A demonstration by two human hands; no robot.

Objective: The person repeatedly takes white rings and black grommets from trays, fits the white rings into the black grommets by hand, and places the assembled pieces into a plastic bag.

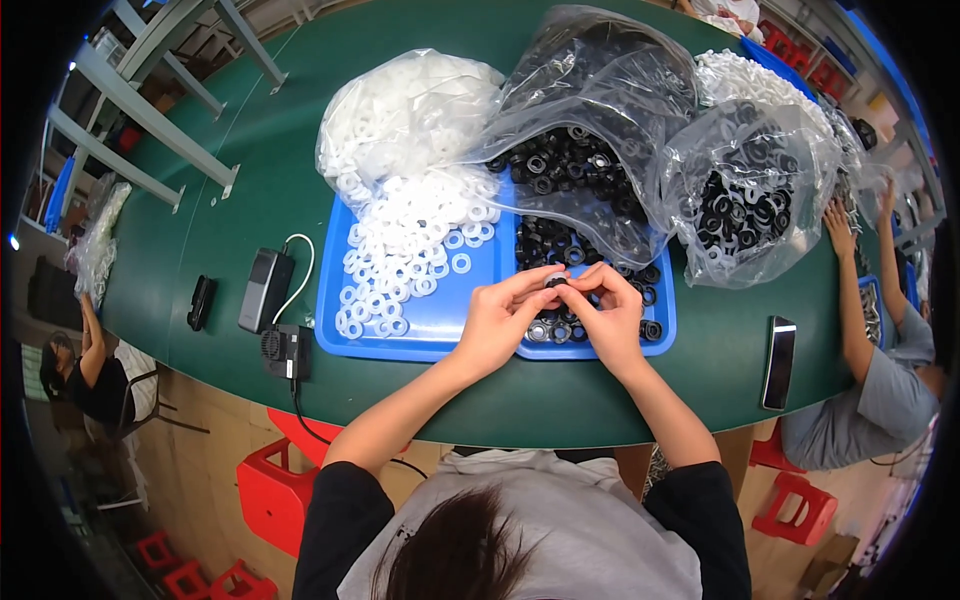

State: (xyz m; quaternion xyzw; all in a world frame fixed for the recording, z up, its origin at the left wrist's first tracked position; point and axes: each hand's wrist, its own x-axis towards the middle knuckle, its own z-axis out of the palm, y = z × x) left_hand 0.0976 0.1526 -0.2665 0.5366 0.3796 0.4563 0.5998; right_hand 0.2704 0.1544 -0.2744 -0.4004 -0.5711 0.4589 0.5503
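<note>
Head cam's got the left hand (495,318) and right hand (612,322) basically together, both pinching one small black part (557,283) right above the black pile (550,243) in the blue tray's (455,300) right compartment.

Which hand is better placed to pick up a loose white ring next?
Probably the left hand: it is nearer the white rings. The right hand is farther, over the black parts. Both hold a small black piece.
</note>
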